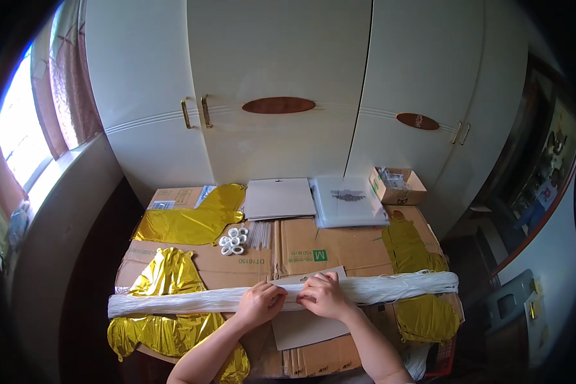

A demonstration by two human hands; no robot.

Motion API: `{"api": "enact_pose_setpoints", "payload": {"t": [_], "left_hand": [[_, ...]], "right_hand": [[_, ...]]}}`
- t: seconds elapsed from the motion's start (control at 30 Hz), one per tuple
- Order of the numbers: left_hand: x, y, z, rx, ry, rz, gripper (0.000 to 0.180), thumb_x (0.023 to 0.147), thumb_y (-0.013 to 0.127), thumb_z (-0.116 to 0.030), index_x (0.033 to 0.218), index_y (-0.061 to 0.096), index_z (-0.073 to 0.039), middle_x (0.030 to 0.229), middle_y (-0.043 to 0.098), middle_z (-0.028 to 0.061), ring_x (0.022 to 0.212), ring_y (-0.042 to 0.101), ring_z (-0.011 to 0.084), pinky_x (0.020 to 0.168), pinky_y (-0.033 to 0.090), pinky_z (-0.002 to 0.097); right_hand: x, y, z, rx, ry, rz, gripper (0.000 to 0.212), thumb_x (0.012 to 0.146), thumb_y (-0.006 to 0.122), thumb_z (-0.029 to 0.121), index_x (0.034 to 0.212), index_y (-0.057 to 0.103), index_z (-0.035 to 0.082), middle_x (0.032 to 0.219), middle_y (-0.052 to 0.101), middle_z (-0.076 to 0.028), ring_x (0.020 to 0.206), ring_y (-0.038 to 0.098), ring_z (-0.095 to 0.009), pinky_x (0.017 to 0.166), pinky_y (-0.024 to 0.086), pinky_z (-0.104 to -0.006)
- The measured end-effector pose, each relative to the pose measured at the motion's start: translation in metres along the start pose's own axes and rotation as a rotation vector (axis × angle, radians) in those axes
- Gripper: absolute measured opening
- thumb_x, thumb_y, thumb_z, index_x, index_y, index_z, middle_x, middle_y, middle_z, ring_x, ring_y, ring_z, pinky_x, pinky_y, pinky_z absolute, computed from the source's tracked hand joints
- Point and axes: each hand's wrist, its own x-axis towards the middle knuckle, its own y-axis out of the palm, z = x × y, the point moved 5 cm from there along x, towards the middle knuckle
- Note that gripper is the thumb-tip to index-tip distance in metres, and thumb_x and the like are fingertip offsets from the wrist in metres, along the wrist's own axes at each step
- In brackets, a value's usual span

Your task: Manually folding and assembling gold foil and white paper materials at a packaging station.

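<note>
A long bundle of white string stretches left to right across the cardboard. My left hand is closed at its middle, fingertips pinched on the string. Close by on the right, my right hand also has curled fingers pressed to the string; the exact strands between the fingertips are too small to make out. Beneath the hands lies a pale card, partly covered by the bundle. Flat gold foil balloons lie under the bundle's ends, one at left and one at right.
Toward the back are another gold foil balloon, white ribbon rolls, clear straws, a stack of grey cards, clear plastic bags and a small box of packets. Cardboard covers the work surface before a wardrobe.
</note>
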Motion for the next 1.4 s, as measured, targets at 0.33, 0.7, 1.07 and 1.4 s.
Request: {"api": "enact_pose_setpoints", "payload": {"t": [0.33, 0.7, 1.07, 1.4], "left_hand": [[0.001, -0.007, -0.009, 0.042, 0.089, -0.052, 0.006, 0.069, 0.068, -0.011, 0.073, 0.064, -0.010, 0.066, 0.052, 0.0040, 0.063, 0.053, 0.0212, 0.055, 0.045, 0.0326], [0.004, -0.025, -0.014, 0.039, 0.140, -0.054, 0.013, 0.064, 0.065, -0.005, 0.075, 0.061, -0.011, 0.081, 0.055, 0.0038, 0.082, 0.050, 0.0225, 0.074, 0.038, 0.0358], [0.000, -0.006, -0.025, -0.067, 0.182, 0.104, 0.011, 0.072, 0.070, -0.019, 0.081, 0.065, -0.015, 0.098, 0.056, 0.0029, 0.098, 0.047, 0.0237, 0.081, 0.035, 0.0375], [-0.009, -0.009, 0.001, -0.755, 0.021, 0.013, 0.012, 0.080, 0.066, -0.025, 0.085, 0.068, -0.015, 0.139, 0.026, 0.0210, 0.131, 0.021, 0.0294, 0.094, 0.025, 0.0452]], "right_hand": [[0.006, -0.020, 0.007, 0.189, 0.018, -0.136, 0.008, 0.078, 0.063, 0.015, 0.079, 0.056, 0.012, 0.081, 0.057, 0.001, 0.081, 0.053, -0.017, 0.079, 0.031, -0.0329], [-0.004, -0.028, 0.006, 0.441, 0.107, -0.429, 0.007, 0.084, 0.050, 0.002, 0.084, 0.045, 0.006, 0.073, 0.052, -0.011, 0.069, 0.053, -0.025, 0.059, 0.039, -0.0288], [-0.003, -0.007, 0.012, 0.888, 0.075, -0.392, 0.013, 0.095, 0.038, 0.019, 0.092, 0.039, 0.006, 0.086, 0.048, -0.007, 0.068, 0.046, -0.010, 0.066, 0.041, -0.0234], [-0.001, 0.014, 0.036, 0.997, 0.048, -0.052, 0.007, 0.093, 0.041, 0.006, 0.099, 0.041, 0.002, 0.099, 0.050, -0.008, 0.090, 0.050, -0.013, 0.080, 0.042, -0.0263]]}}
